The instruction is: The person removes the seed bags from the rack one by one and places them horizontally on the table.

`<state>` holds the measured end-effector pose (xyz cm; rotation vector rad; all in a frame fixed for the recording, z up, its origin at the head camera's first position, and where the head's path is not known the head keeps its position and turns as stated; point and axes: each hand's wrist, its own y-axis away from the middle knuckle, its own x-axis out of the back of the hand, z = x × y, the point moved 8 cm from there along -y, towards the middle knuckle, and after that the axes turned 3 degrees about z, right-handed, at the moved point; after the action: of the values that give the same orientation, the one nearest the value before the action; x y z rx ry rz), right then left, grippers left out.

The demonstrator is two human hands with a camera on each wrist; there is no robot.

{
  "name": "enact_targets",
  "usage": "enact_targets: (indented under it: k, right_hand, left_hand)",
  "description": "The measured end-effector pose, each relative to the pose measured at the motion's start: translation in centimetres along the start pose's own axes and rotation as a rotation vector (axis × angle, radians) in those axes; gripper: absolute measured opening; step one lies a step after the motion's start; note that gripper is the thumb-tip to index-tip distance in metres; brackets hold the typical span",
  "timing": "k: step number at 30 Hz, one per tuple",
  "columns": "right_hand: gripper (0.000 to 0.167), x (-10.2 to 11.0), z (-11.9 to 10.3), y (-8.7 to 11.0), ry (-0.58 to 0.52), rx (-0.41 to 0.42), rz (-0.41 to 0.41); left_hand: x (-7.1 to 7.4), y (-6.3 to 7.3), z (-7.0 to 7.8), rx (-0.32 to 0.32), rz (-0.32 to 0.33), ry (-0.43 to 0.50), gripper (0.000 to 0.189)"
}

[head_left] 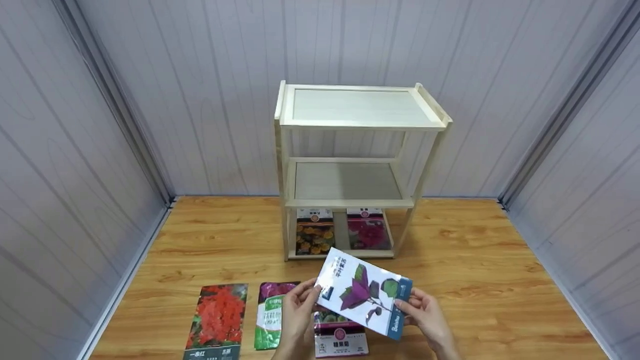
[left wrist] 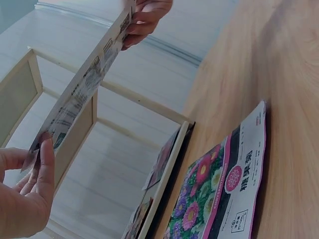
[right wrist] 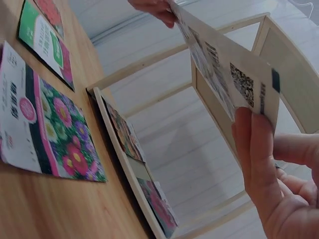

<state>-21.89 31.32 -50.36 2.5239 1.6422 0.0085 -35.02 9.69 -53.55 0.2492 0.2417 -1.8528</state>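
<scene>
My left hand (head_left: 298,310) and right hand (head_left: 425,316) pinch opposite ends of the leaf-print packet (head_left: 361,295) in front of the wooden rack (head_left: 350,181), apparently a shelving step, so next likely calls for reaching forward.

Booth (head_left: 240,65): you face a small panelled enclosure; which wider kind of building holds it, you cannot tell.
Panels (head_left: 50,175): pale and grooved, closing off your front and both sides.
Grey corner strips (head_left: 555,125): they run upward where your panels meet.
Wood-grain surface (head_left: 475,260): it spreads before you to the foot of the panels.
</scene>
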Motion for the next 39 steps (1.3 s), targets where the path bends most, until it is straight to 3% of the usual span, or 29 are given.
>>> enact_targets:
  k: [4, 6, 10, 13, 16, 21, 24, 25, 28, 31, 32, 35, 39]
  right_hand:
    - [0.038, -0.2, 0.4, 0.2, -0.020, -0.025, 0.056]
    - [0.036, -0.3, 0.5, 0.2, -0.041, -0.036, 0.087]
    - [0.033, -0.5, 0.4, 0.3, -0.108, -0.019, 0.123]
    - [0.032, -0.8, 0.4, 0.2, -0.152, 0.053, 0.125]
    - [0.034, -0.5, 1.8, -1.0, -0.232, 0.188, 0.094]
    - [0.028, 1.1, 5.9, -3.5, -0.290, 0.315, 0.088]
    - [0.029, 1.5, 7.2, -4.0, -0.258, 0.284, 0.138]
    - [0.031, 1.7, 7.8, -4.3, -0.257, 0.283, 0.149]
    - [0.035, 2.2, 10.0, -5.1, -0.245, 0.228, 0.191]
    - [0.041, 2.3, 11.8, -5.6, -0.231, 0.180, 0.239]
    - [0.042, 2.1, 12.0, -5.5, -0.240, 0.160, 0.238]
    - [0.039, 1.0, 11.1, -4.6, -0.244, 0.187, 0.173]
    - [0.031, -1.8, 5.7, -1.4, -0.187, 0.174, 0.000]
  left_hand:
    - [0.0, -0.6, -1.8, 0.023, 0.027, 0.050, 0.041]
    - [-0.3, -0.6, -2.4, -0.017, 0.005, 0.074, 0.040]
    - [-1.7, 0.8, -0.9, 0.020, -0.002, 0.083, 0.051]
    - [-2.8, 2.2, 0.3, 0.118, 0.018, 0.097, 0.060]
    - [-4.0, 3.2, 0.6, 0.183, -0.002, 0.112, 0.050]
    - [-5.6, 4.0, -0.2, 0.189, -0.029, 0.132, 0.027]
    - [-5.9, 4.1, -0.2, 0.128, -0.008, 0.144, 0.021]
    - [-5.8, 3.7, -0.5, 0.057, -0.021, 0.163, 0.019]
    - [-5.6, 3.7, -0.2, 0.015, 0.009, 0.150, 0.018]
    - [-4.9, 3.4, -0.2, 0.050, 0.061, 0.089, 0.020]
    - [-4.8, 3.7, 0.3, 0.115, 0.095, 0.054, 0.021]
    - [-4.2, 3.4, 0.4, 0.145, 0.121, 0.007, 0.022]
    - [-3.9, 2.9, 1.0, 0.119, 0.081, -0.028, 0.021]
